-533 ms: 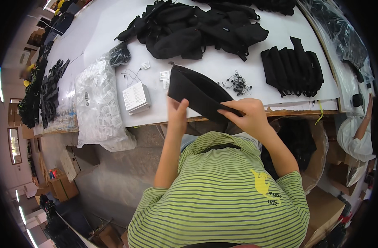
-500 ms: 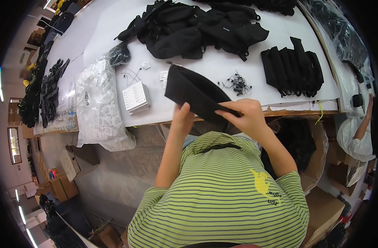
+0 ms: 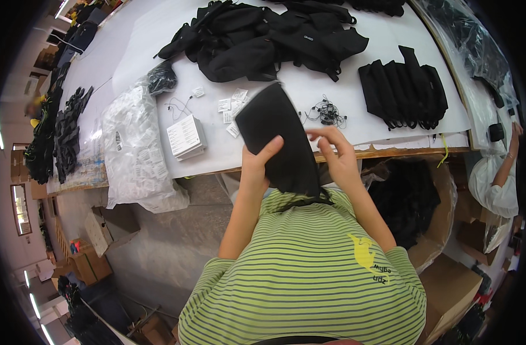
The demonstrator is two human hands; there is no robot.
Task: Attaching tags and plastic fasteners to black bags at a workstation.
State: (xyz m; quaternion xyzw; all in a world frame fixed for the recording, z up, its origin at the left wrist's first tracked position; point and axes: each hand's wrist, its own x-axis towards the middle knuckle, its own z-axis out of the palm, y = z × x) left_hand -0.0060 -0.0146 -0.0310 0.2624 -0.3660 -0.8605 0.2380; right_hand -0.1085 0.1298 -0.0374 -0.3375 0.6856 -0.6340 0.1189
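Observation:
A black fabric pouch (image 3: 277, 132) hangs in front of me at the table's near edge, tilted. My left hand (image 3: 260, 164) grips it from the left side, thumb flat across its face and fingers hidden behind. Beside the pouch's right edge is my right hand (image 3: 337, 155), its fingers bent and apart, with nothing visible in them. Just beyond the pouch lie small white tags (image 3: 233, 106). A tangle of thin black cords (image 3: 327, 112) rests to the right of it.
A heap of black pouches (image 3: 257, 43) covers the far table, and a neat row of them (image 3: 404, 95) lies at right. Left are a stack of white cards (image 3: 186, 138) and a clear plastic bag of tags (image 3: 136, 149). Below the table's right side stands an open carton (image 3: 441, 213). Another person's arm (image 3: 507, 155) shows far right.
The pouch has turned more upright, with its flat face toward me. My left thumb has moved onto that face. My right hand has come off the pouch's edge and its fingers have spread.

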